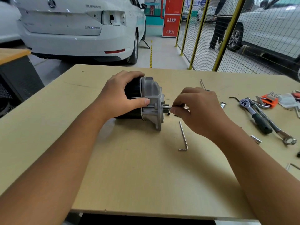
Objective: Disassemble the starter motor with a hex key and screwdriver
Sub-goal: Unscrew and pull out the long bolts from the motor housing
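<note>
1. In the middle of the desk, the left hand grips the motor. Its fingers curl over the black round body and its thumb presses on the silver end.
2. The right hand is just to the right of the motor. Its fingertips pinch a thin silver bolt that sticks out of the silver end, pointing sideways.
3. The motor lies on its side on the desk, with the black part to the left and the silver part to the right.
4. A silver hex key lies flat on the desk, just below the right hand. Its short bent end points toward the person.
5. A thin metal rod lies on the desk behind the right hand. The hand hides part of it.
6. Further right lie a ratchet wrench with a dark green grip, a long silver spanner and a small silver socket.
7. Near the right edge sits an orange holder of hex keys, with one black hex key to its left.
8. Past the desk stands a white car on the left. A red cabinet stands in the middle.
9. A yellow wire fence stands on the right, with a person in dark clothes behind it.
</note>
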The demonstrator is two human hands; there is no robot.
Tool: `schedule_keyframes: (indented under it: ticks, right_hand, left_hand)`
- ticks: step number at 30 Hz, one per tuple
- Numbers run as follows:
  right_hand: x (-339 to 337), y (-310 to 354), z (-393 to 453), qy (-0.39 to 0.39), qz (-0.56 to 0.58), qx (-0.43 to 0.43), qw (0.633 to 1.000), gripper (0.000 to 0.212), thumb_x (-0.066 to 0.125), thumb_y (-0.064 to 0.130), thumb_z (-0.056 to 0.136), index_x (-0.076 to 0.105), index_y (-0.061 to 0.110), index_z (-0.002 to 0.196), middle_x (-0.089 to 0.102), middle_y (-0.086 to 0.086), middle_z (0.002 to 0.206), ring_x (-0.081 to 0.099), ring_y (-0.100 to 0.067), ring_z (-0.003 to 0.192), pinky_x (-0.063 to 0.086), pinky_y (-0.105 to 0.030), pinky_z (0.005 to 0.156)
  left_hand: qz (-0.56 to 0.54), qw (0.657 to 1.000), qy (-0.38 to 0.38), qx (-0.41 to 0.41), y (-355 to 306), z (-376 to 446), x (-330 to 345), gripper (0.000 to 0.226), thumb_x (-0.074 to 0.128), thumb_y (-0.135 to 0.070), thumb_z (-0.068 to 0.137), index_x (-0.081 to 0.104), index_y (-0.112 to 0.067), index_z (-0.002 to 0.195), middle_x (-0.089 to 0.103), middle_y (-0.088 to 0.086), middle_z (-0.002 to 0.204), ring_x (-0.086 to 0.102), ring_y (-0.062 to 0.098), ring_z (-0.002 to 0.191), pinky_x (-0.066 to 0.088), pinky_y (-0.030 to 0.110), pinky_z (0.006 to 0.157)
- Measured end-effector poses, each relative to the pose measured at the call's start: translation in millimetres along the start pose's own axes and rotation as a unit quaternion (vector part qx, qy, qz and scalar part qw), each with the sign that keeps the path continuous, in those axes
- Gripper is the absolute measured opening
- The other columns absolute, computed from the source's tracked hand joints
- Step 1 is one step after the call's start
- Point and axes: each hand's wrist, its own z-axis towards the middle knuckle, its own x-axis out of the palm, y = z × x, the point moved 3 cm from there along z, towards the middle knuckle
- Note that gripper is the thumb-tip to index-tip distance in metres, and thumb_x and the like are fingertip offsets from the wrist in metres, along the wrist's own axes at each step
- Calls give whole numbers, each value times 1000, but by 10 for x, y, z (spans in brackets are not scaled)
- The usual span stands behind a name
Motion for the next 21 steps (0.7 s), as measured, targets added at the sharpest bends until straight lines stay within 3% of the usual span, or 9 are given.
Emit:
schedule_keyframes:
  ticks: [3, 7, 10, 13, 18, 21]
  right_hand:
    - [-15, 10, -3, -1, -14, 5, 1000, 9, 73, 39, 89, 71, 31, 89, 64, 13, 92, 58, -18, 92, 39, -40, 85]
    - [-11, 15, -14, 13, 28, 13, 999, 13, 75, 34, 88, 63, 27, 88, 65, 10, 84, 60, -22, 82, 47, -44, 85]
    - [-3, 30, -18, 35, 37, 8, 999, 7, 71, 32, 92, 68, 27, 96, 65, 8, 84, 58, -21, 79, 50, -45, 82]
    - [16, 52, -12, 52, 31, 0, 998, 15, 61, 31, 98, 73, 23, 104, 65, 4, 90, 60, -22, 86, 50, -48, 82]
    - [33, 65, -17, 44, -11, -8, 999, 26, 48, 31, 104, 72, 21, 103, 63, 4, 95, 61, -24, 88, 45, -45, 85]
    - [38, 68, -21, 25, -47, -2, 999, 21, 51, 34, 102, 71, 26, 99, 62, 8, 96, 60, -22, 90, 36, -41, 84]
  left_hand:
    - [1, 1000, -1, -1, 2, -2, -1, 81, 81, -52, 67, 60, -28, 141, 61, -5, 131, 56, 20, 124, 45, 47, 109]
    - [-1, 1000, -2, 1, -2, -5, -1, 81, 81, -52, 67, 60, -27, 141, 61, -5, 131, 56, 20, 124, 46, 47, 109]
    - [0, 1000, -1, 0, -3, -6, -2, 81, 80, -53, 67, 59, -28, 141, 61, -5, 131, 55, 19, 124, 46, 46, 109]
    - [2, 1000, 0, 1, 7, -5, -2, 81, 80, -53, 67, 59, -28, 141, 60, -6, 132, 55, 19, 124, 46, 47, 109]
    - [5, 1000, -1, 3, 20, 0, 4, 81, 80, -54, 68, 59, -29, 141, 61, -7, 132, 55, 19, 124, 46, 46, 109]
    - [4, 1000, -3, 2, 24, 6, 6, 81, 80, -53, 67, 60, -29, 141, 61, -7, 132, 55, 19, 124, 45, 45, 109]
